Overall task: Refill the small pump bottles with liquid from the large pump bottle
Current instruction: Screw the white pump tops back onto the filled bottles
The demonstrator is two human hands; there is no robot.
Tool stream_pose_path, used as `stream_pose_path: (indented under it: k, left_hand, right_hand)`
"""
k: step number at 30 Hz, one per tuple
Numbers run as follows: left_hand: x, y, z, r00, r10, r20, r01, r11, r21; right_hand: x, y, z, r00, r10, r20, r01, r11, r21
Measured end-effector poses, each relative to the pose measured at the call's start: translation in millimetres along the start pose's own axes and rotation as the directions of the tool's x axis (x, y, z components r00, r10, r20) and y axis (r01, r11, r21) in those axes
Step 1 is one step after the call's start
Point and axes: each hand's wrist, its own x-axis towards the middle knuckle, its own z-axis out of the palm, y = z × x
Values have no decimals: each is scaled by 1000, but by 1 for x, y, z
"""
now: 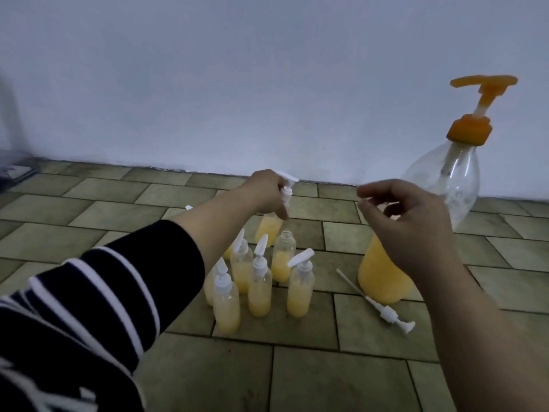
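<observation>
My left hand (267, 191) grips the neck of a small pump bottle (269, 227) with yellow liquid, at the far end of the cluster; its white pump head (78, 178) pokes out above my fingers. Several small bottles (260, 281) with white pumps stand together on the tiled floor. One small bottle (283, 257) in the cluster has no pump and stands with its mouth uncovered. A loose white pump (383, 310) lies on the floor to the right. My right hand (407, 221) hovers with curled fingers and holds nothing, in front of the large bottle (383, 275) of yellow liquid.
A tall, nearly empty clear bottle (448, 179) with an orange pump (481, 87) stands against the white wall at the right. The floor (326, 376) is made of greenish tiles. A dark object (15, 171) sits at the far left by the wall.
</observation>
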Motion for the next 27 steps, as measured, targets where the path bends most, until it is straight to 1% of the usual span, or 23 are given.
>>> stream_pose_path:
  k: [2,5,8,10,14,17,20,23,24,25,26,27]
  left_hand:
    - [2,0,3,1000,-7,1,7,999,-36]
    - [4,1,8,1000,-23,8,24,986,-168]
    - [5,1,14,998,-37,49,46,976,-214]
    - [5,0,16,992,-91,90,114,949,-293]
    - [7,-1,17,952,-220,212,296,839,-456]
    - [8,-5,14,943,-251,217,328,804,-496]
    - [10,-8,14,936,-291,196,349,828,-438]
    - [0,0,2,947,-294,128,319,905,-283]
    - [-2,3,-3,954,-285,91,298,935,-194]
    - [-5,7,-9,962,-269,35,271,960,-63]
    - [-9,11,-16,971,-234,-56,237,968,76]
    - [-10,15,-22,976,-163,-142,190,962,196]
  right_hand:
    - [-10,6,0,1000,-9,27,9,1000,-6]
    - [-21,15,3,999,7,38,-7,1000,8]
    - [-33,24,7,999,31,43,-31,999,-7]
    - [-41,34,10,995,67,71,-64,997,-36]
    - [-57,55,15,983,159,88,-150,983,-102]
    - [-66,65,17,974,219,62,-204,960,-189]
    - [-71,73,19,972,233,13,-218,927,-307]
    - [-76,80,18,961,276,-15,-254,860,-443]
    - [-78,82,18,963,271,-11,-239,831,-502]
    - [-80,84,18,966,259,-2,-216,803,-555]
    - [-82,86,19,969,249,2,-199,779,-595]
    - [-84,88,20,969,246,1,-191,757,-625]
